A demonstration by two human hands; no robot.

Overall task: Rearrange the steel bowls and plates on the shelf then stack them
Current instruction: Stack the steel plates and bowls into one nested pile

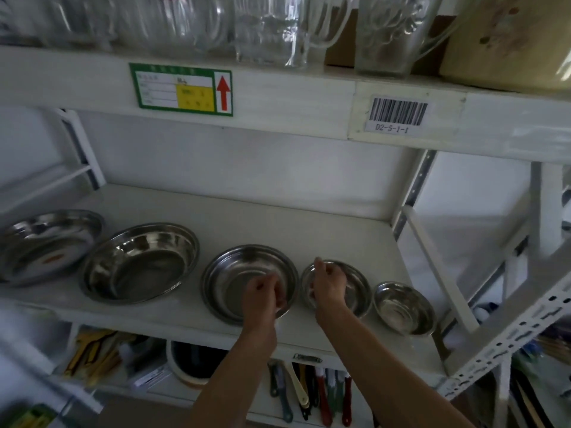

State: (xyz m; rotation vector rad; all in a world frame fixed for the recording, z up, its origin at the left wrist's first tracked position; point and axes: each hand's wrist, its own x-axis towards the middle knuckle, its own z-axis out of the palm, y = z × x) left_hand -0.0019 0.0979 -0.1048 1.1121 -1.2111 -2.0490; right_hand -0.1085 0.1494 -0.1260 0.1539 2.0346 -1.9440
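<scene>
I'm seeing my left hand (262, 293) hovering curled over the middle steel plate (234, 282) on the shelf (278, 223); just right of that plate, my right hand (329, 285) is pinching the small plate's (358, 288) rim

A stockroom: above the hands a barcode label (398, 114) and green location tag (180, 89) mark white slotted-steel shelving (278, 97).
</scene>
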